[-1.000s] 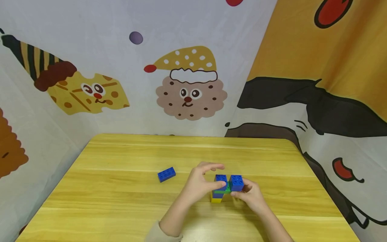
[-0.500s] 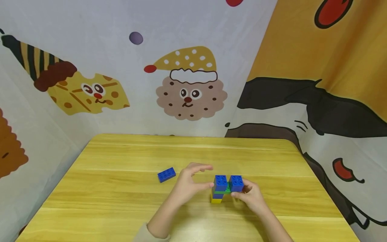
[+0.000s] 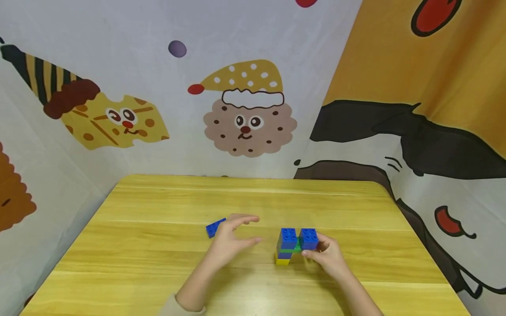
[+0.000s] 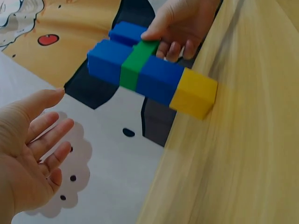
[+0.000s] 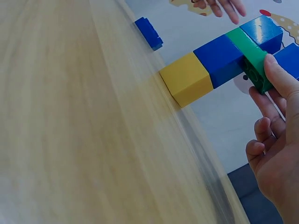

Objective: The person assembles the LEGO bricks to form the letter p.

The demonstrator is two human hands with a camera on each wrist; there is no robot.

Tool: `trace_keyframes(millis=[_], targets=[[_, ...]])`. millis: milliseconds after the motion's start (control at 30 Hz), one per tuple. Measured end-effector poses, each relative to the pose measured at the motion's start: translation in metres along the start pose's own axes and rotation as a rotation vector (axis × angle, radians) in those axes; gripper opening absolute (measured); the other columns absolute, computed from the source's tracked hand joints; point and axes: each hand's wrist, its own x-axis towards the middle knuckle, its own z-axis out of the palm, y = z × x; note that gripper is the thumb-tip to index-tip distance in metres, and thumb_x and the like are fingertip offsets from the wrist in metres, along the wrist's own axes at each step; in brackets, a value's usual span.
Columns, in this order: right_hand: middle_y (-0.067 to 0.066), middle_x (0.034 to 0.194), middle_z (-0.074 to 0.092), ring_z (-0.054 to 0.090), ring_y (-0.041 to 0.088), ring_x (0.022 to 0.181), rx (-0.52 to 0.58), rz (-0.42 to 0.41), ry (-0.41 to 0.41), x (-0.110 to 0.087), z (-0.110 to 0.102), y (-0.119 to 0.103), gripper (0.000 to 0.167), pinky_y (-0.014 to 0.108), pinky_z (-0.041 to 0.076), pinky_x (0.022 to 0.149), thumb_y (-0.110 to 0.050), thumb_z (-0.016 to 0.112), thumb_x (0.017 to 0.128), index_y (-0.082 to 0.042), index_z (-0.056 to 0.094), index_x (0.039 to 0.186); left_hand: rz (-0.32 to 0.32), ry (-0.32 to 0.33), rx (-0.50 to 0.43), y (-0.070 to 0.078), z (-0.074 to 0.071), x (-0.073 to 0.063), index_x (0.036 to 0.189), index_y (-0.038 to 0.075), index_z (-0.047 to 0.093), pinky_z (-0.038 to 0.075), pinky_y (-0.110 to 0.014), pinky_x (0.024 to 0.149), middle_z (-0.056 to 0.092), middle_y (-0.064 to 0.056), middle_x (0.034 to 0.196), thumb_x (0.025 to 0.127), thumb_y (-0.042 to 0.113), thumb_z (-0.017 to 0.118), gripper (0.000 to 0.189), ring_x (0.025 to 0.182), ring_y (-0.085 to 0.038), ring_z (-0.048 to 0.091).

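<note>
A tower of building blocks stands on the table: a yellow block (image 5: 187,79) at the bottom, a blue block (image 5: 219,59) on it, then a green block (image 4: 136,65) that juts out to the right. Two blue blocks, the left one (image 3: 288,238) and the right one (image 3: 309,238), sit side by side on the green block. My right hand (image 3: 327,256) pinches the jutting end of the green block between thumb and fingers. My left hand (image 3: 229,240) is in the air left of the tower, its fingers spread and holding nothing.
A loose blue block (image 3: 212,228) lies on the wooden table (image 3: 158,254) beyond my left hand, which partly covers it in the head view. A cartoon-print cloth (image 3: 158,162) hangs behind the table's far edge.
My left hand has drawn away from the left blue block on the tower and moved left toward the loose blue block. My right hand and the tower have stayed in place.
</note>
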Motion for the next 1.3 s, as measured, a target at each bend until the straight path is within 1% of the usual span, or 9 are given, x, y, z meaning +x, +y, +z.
trace_keyframes(millis=[133, 167, 300, 467, 667, 867, 1000, 1167, 1300], targets=[[-0.003, 0.091, 0.070, 0.059, 0.011, 0.075, -0.004, -0.005, -0.004, 0.000, 0.000, 0.000, 0.037, 0.025, 0.049, 0.062, 0.008, 0.073, 0.077, 0.015, 0.060, 0.110, 0.008, 0.036, 0.013, -0.025, -0.006, 0.001, 0.115, 0.021, 0.068, 0.035, -0.057, 0.099, 0.062, 0.006, 0.117, 0.074, 0.012, 0.083, 0.045, 0.110, -0.025, 0.052], [-0.002, 0.091, 0.070, 0.059, 0.011, 0.075, -0.006, -0.006, -0.005, 0.000, 0.000, 0.000, 0.037, 0.025, 0.049, 0.062, 0.008, 0.073, 0.077, 0.015, 0.060, 0.110, 0.014, 0.046, 0.019, -0.029, -0.009, 0.001, 0.114, 0.023, 0.069, 0.036, -0.056, 0.098, 0.062, 0.007, 0.116, 0.073, 0.014, 0.084, 0.045, 0.109, -0.024, 0.052], [-0.002, 0.091, 0.069, 0.058, 0.011, 0.075, -0.013, -0.010, -0.012, 0.000, -0.001, -0.001, 0.036, 0.025, 0.049, 0.062, 0.007, 0.073, 0.078, 0.013, 0.060, 0.111, 0.007, 0.060, 0.013, -0.041, -0.017, -0.001, 0.115, 0.021, 0.069, 0.038, -0.055, 0.098, 0.062, 0.006, 0.116, 0.073, 0.016, 0.085, 0.045, 0.109, -0.023, 0.052], [-0.001, 0.091, 0.069, 0.057, 0.011, 0.074, -0.007, -0.018, -0.023, 0.001, 0.000, -0.001, 0.035, 0.024, 0.048, 0.061, 0.006, 0.073, 0.079, 0.013, 0.060, 0.111, -0.017, 0.065, 0.022, -0.053, -0.025, -0.006, 0.115, 0.017, 0.069, 0.041, -0.051, 0.099, 0.061, 0.003, 0.117, 0.072, 0.017, 0.085, 0.046, 0.111, -0.025, 0.054], [-0.002, 0.091, 0.069, 0.057, 0.010, 0.074, -0.001, -0.039, -0.028, 0.001, 0.000, 0.000, 0.034, 0.024, 0.048, 0.062, 0.008, 0.072, 0.079, 0.014, 0.060, 0.110, -0.037, 0.096, 0.068, -0.065, -0.034, -0.011, 0.114, 0.017, 0.069, 0.041, -0.048, 0.099, 0.061, -0.001, 0.119, 0.071, 0.009, 0.085, 0.046, 0.114, -0.024, 0.053], [-0.002, 0.092, 0.069, 0.058, 0.011, 0.075, 0.005, -0.044, -0.029, 0.000, 0.000, 0.000, 0.034, 0.025, 0.049, 0.063, 0.008, 0.072, 0.079, 0.014, 0.060, 0.110, -0.051, 0.121, 0.095, -0.073, -0.041, -0.013, 0.116, 0.012, 0.069, 0.043, -0.049, 0.097, 0.061, -0.006, 0.119, 0.071, 0.005, 0.084, 0.047, 0.112, -0.028, 0.053], [-0.001, 0.092, 0.069, 0.058, 0.011, 0.076, 0.012, -0.044, -0.035, 0.000, 0.000, 0.001, 0.034, 0.025, 0.049, 0.063, 0.008, 0.071, 0.079, 0.014, 0.060, 0.110, -0.053, 0.139, 0.109, -0.081, -0.045, -0.012, 0.118, 0.008, 0.067, 0.045, -0.052, 0.094, 0.061, -0.008, 0.119, 0.072, 0.005, 0.083, 0.050, 0.110, -0.031, 0.053], [-0.001, 0.093, 0.069, 0.058, 0.011, 0.077, 0.019, -0.046, -0.038, 0.000, 0.000, 0.001, 0.034, 0.025, 0.049, 0.063, 0.008, 0.071, 0.079, 0.014, 0.060, 0.111, -0.086, 0.143, 0.111, -0.092, -0.051, -0.011, 0.121, 0.008, 0.065, 0.040, -0.055, 0.097, 0.058, -0.010, 0.125, 0.073, 0.005, 0.083, 0.052, 0.116, -0.032, 0.049], [-0.001, 0.093, 0.070, 0.059, 0.012, 0.077, 0.016, -0.045, -0.037, 0.000, 0.000, 0.000, 0.034, 0.025, 0.049, 0.064, 0.008, 0.072, 0.079, 0.013, 0.060, 0.111, -0.087, 0.153, 0.126, -0.102, -0.054, -0.011, 0.122, 0.006, 0.064, 0.034, -0.058, 0.101, 0.057, -0.012, 0.127, 0.073, 0.004, 0.083, 0.053, 0.119, -0.034, 0.047]])
